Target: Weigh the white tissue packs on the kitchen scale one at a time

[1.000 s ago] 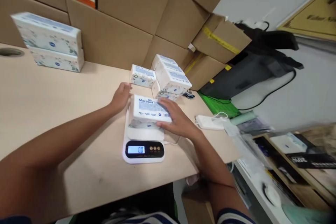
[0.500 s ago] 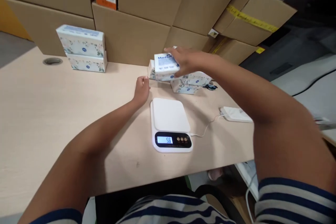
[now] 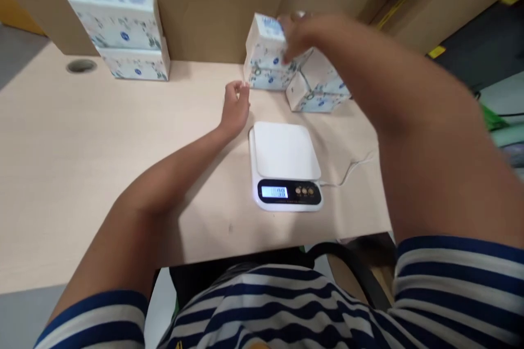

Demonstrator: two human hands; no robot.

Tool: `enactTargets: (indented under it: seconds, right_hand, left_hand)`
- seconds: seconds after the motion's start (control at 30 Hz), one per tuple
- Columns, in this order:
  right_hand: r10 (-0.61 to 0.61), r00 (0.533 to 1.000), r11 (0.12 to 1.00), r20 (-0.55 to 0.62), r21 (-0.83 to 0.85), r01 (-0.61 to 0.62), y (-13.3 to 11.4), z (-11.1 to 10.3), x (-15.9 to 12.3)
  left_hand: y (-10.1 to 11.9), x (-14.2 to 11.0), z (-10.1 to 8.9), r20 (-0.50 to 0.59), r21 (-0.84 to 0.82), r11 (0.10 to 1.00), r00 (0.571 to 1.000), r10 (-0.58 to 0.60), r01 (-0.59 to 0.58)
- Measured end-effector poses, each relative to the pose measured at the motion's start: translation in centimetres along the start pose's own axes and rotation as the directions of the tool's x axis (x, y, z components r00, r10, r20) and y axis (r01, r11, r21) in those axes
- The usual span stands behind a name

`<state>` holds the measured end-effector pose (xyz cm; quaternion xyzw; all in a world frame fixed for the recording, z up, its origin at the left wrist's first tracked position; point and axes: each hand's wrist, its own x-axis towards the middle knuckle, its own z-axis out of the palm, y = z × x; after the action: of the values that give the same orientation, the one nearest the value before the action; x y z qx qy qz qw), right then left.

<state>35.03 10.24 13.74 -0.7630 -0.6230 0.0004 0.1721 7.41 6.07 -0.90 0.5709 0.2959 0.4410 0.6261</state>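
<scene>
The right hand (image 3: 291,38) is clamped, as far as the blur lets me tell, on the right end of the upper pack (image 3: 264,43), thumb on the near side and fingers over the top edge; the far fingers are hidden. That white, floral-printed pack sits on the lower pack (image 3: 268,79), roughly squared with it. The step in hand looks like settling one pack on the other; the move then calls for a gentle press and a release that does not drag the top one sideways.

The left hand (image 3: 236,106) is loosely curled beside the lower pack's left corner, with nothing visible in it. I cannot tell whether its fingertips meet, or whether they touch that corner.

Just right of the held pack stands the neighbouring stack (image 3: 323,71), partly hidden under the right forearm; it is the nearest thing the hand could knock. Nearer the wearer than both hands lies the scale (image 3: 286,152), its lit display too smeared to read, its cable (image 3: 347,174) trailing rightward over the bench (image 3: 123,147). Well left of the left hand is another two-pack stack (image 3: 117,27). Behind the hands, cardboard boxes (image 3: 213,5) limit reach.
</scene>
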Motion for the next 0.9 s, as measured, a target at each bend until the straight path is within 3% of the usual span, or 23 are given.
enactTargets:
  seconds: [0.07,0.13,0.23,0.3,0.37,0.43,0.5,0.57,0.6,0.7,0.8,0.9]
  right_hand:
    - [0.119,0.993,0.984,-0.003,-0.132,-0.119,-0.1,-0.4,-0.6]
    - [0.138,0.990,0.957,-0.009,-0.258,-0.135,-2.0,-0.9,-2.9]
    - [-0.091,0.996,0.945,-0.020,-0.317,0.080,-6.6,-1.2,-9.5]
    - [-0.248,0.968,0.922,0.045,-0.295,0.250,-9.0,-0.6,-15.2]
    - [-0.361,0.929,0.914,0.084,-0.167,0.371,-10.1,0.5,-21.0]
    - [-0.417,0.903,0.907,0.100,-0.016,0.420,-9.5,2.0,-25.9]
    - [-0.365,0.931,0.927,0.017,0.099,0.362,-7.9,3.7,-29.5]
    - [-0.218,0.964,0.942,-0.151,0.226,0.249,-6.0,5.6,-31.5]
    - [-0.113,0.964,0.929,-0.240,0.318,0.188,-5.3,6.5,-31.9]
    - [0.161,0.922,0.819,-0.353,0.569,0.075,-4.4,9.0,-31.7]
    - [0.361,0.898,0.662,-0.251,0.747,-0.057,-5.4,10.5,-31.1]
    - [0.363,0.931,0.516,-0.035,0.839,-0.170,-6.1,10.7,-31.1]
  left_hand:
    - [-0.6,0.6,0.2,-0.001,-0.028,1.000,1.000,0.005,-0.005]
    - [-0.9,1.0,0.3,-0.001,-0.047,0.999,1.000,-0.002,0.002]
    - [-0.9,1.2,0.0,0.006,-0.048,0.999,1.000,-0.002,0.002]
    - [-0.9,1.1,-0.2,0.013,-0.038,0.999,1.000,0.007,-0.006]
    - [-0.8,0.9,-0.4,0.015,-0.025,1.000,1.000,0.018,-0.018]
    - [-0.4,0.6,-0.6,0.012,-0.009,1.000,1.000,0.022,-0.022]
    - [0.2,0.2,-0.8,0.004,0.012,1.000,1.000,0.001,-0.001]
    - [1.0,-0.4,-0.9,-0.007,0.043,0.998,0.999,-0.037,0.038]
    - [1.5,-0.7,-1.0,-0.012,0.061,0.997,0.998,-0.056,0.056]
    - [2.4,-1.4,-1.1,-0.038,0.098,0.991,0.996,-0.084,0.087]
    - [2.7,-1.4,-1.3,-0.087,0.114,0.989,0.993,-0.084,0.094]
    - [2.2,-0.5,-1.5,-0.127,0.119,0.991,0.991,-0.052,0.067]
